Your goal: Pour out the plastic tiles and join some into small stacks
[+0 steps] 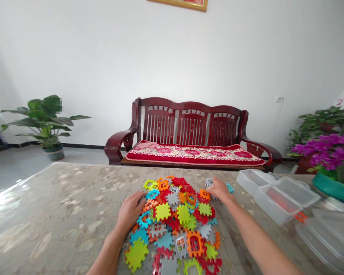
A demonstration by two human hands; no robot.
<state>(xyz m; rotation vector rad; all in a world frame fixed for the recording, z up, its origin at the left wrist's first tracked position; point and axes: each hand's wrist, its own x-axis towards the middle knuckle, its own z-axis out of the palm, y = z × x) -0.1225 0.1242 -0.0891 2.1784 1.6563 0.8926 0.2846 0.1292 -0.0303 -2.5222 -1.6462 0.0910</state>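
A heap of colourful interlocking plastic puzzle pieces [169, 199] lies in front of me on the table, in red, orange, lime green, blue and grey. Some are solid squares with toothed edges; others have window or door openings. My left hand [131, 209] rests flat at the heap's left edge, fingers stretched out beside a blue piece [152, 194]. At the far right of the heap, my right hand [220, 188] has its fingers closed on a grey lattice-like puzzle piece [208, 183]. Partly behind that hand, a light-blue piece [230, 188] shows on the table.
Clear plastic boxes [276, 204] with open lids stand on the right, something red inside one. Clear lids [326, 236] lie nearer me. A teal pot [332, 189] holds purple flowers. Beyond the patterned table [74, 214] stands a wooden bench [189, 122].
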